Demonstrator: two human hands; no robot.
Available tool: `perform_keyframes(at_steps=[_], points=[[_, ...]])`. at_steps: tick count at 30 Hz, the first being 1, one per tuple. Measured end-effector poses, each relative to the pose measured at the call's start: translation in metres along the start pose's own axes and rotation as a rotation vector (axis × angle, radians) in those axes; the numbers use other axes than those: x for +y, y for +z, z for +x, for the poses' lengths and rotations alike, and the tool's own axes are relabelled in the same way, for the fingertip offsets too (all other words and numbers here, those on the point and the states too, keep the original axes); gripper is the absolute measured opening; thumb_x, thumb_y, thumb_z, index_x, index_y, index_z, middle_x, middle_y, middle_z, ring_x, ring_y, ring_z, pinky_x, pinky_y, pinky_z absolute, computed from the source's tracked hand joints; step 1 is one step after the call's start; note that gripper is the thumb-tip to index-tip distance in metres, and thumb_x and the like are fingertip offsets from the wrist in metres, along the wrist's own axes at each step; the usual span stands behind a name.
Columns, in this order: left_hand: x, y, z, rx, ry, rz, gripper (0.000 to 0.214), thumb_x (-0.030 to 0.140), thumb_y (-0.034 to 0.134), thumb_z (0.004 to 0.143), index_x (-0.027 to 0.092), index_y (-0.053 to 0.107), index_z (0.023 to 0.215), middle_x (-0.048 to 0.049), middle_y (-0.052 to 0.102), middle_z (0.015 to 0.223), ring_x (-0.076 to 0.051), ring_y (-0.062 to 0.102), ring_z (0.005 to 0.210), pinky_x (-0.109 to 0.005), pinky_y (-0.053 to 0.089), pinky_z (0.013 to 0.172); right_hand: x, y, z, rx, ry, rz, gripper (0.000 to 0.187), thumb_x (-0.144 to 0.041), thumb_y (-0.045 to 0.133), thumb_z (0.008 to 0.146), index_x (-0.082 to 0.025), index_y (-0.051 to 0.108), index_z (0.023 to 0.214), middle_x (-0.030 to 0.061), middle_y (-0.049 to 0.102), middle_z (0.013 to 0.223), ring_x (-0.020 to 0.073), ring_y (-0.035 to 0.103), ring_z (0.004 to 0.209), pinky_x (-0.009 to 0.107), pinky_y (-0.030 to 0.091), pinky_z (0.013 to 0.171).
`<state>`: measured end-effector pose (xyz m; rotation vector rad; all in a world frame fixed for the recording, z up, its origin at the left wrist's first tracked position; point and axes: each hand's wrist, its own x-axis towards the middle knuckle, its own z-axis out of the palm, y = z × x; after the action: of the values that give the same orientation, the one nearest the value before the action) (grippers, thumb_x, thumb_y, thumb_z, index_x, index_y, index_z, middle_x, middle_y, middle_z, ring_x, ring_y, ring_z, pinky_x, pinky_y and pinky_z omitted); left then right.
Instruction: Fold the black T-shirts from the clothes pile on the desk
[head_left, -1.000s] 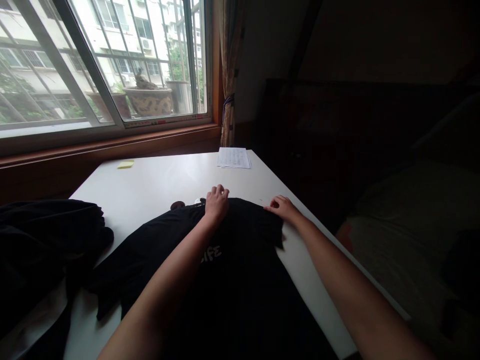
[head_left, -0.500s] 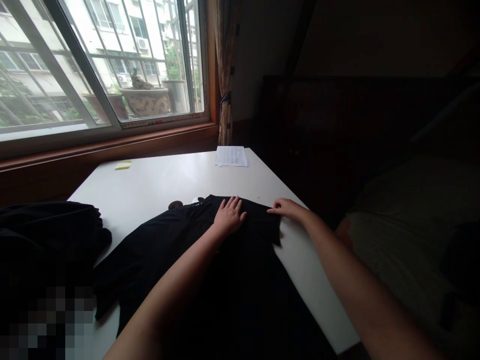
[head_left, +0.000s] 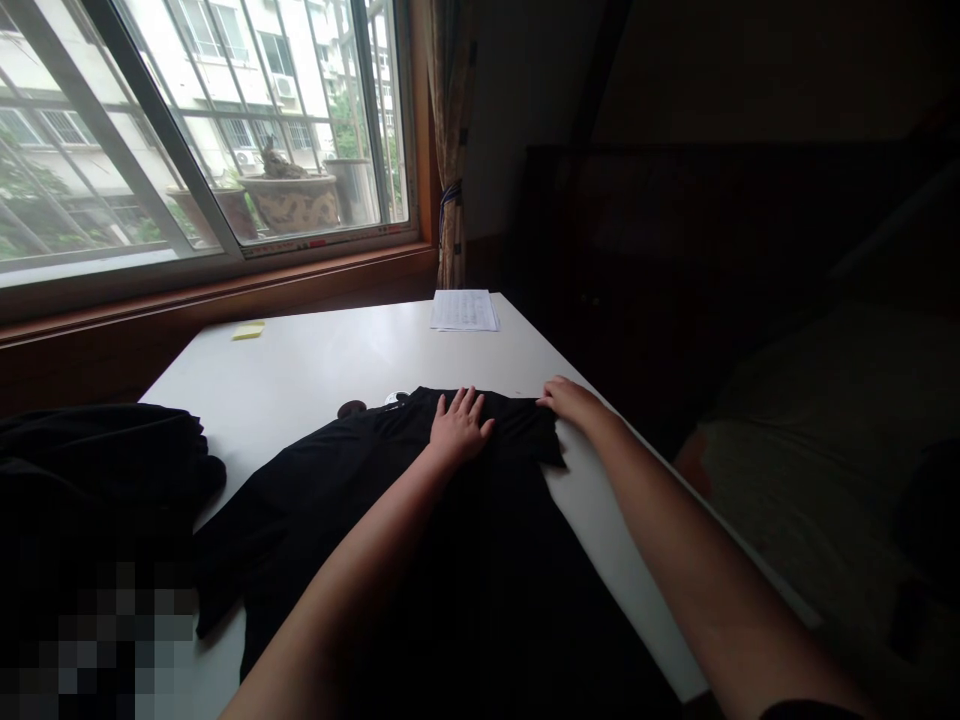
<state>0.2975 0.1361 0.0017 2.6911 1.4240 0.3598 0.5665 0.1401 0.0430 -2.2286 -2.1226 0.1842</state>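
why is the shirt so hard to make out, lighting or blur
Head view: lighting, not blur; the bright window backlights the room, so the black shirt on the white table shows almost no detail; head view's lower left is pixelated.

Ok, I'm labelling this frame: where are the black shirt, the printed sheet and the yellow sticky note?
black shirt (head_left: 510, 560): head view, middle of its body.
printed sheet (head_left: 463, 310): head view, middle of the page.
yellow sticky note (head_left: 247, 330): head view, its centre.

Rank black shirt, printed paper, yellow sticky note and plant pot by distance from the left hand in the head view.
1. Black shirt: under the left hand.
2. Printed paper: straight ahead.
3. Yellow sticky note: far left.
4. Plant pot: outside the window.
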Motion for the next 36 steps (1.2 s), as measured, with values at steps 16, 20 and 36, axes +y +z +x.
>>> perform_keyframes(at_steps=[16,20,36], points=[[0.008,-0.002,0.006,0.015,0.253,-0.017,0.049,0.037,0.035,0.105,0.023,0.046,0.15,-0.0056,0.04,0.16,-0.023,0.027,0.152,-0.048,0.022,0.124,-0.063,0.042,-0.114,0.249,-0.277,-0.029,0.045,-0.04,0.041,0.103,-0.019,0.058,0.139,0.0114,0.057,0.144,0.0278,0.052,0.129,0.04,0.041,0.111],[0.008,0.004,0.014,-0.003,0.156,-0.009,0.057,0.045,0.03,0.105,0.019,0.039,0.155,-0.0086,0.033,0.163,-0.026,0.026,0.152,-0.054,0.02,0.124,-0.047,0.058,-0.128,0.202,-0.238,-0.043,0.058,-0.048,0.033,0.104,-0.021,0.038,0.156,0.0077,0.034,0.163,0.0271,0.032,0.149,0.048,0.028,0.121],[-0.01,-0.01,0.02,-0.035,0.112,-0.034,0.06,0.048,0.023,0.106,0.021,0.027,0.159,-0.0058,0.022,0.167,-0.025,0.014,0.155,-0.053,0.019,0.124,-0.039,0.057,-0.145,0.141,-0.178,-0.031,0.065,-0.055,0.027,0.104,-0.022,0.029,0.16,0.0064,0.024,0.166,0.0222,0.02,0.154,0.046,0.021,0.125]])
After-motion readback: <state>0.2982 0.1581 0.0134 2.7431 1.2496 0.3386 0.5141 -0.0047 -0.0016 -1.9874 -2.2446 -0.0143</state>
